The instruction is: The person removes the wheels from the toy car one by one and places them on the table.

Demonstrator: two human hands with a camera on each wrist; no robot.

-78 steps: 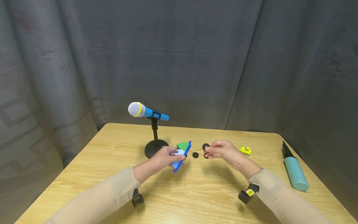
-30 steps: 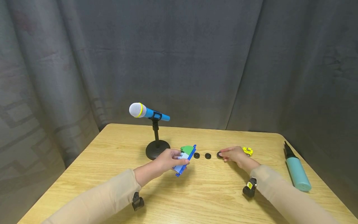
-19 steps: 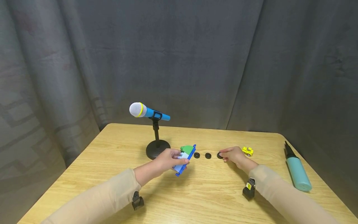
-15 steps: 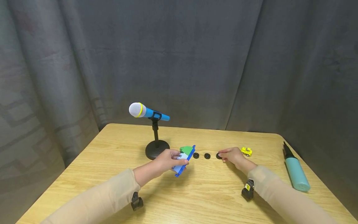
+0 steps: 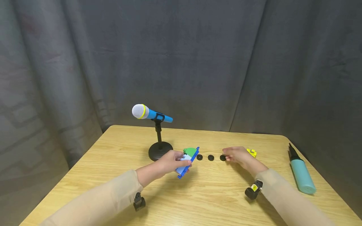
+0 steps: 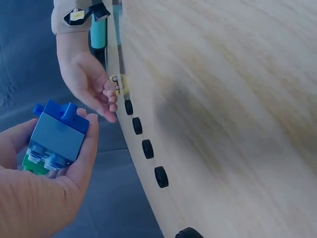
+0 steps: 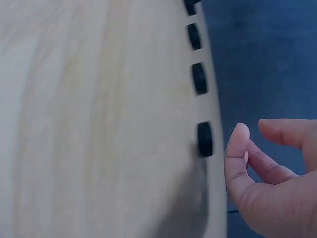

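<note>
My left hand grips a small toy of building blocks, with a green rounded block, a light blue block and a dark blue base. In the left wrist view the blocks lie between thumb and fingers. Several black toy wheels lie flat in a row; the rightmost wheel is right by my right hand. The right wrist view shows thumb and fingertips apart, holding nothing, beside the nearest wheel. In the head view, the toy hides part of the row.
A blue toy microphone on a black stand stands behind my left hand. A yellow toy car is partly hidden behind my right hand. A teal hand pump lies at the table's right side. Grey curtains hang behind.
My right hand has set down wheels it held, lengthening the row rightward, then let go of the last one and lifted slightly. My left hand keeps its hold on the blocks.
</note>
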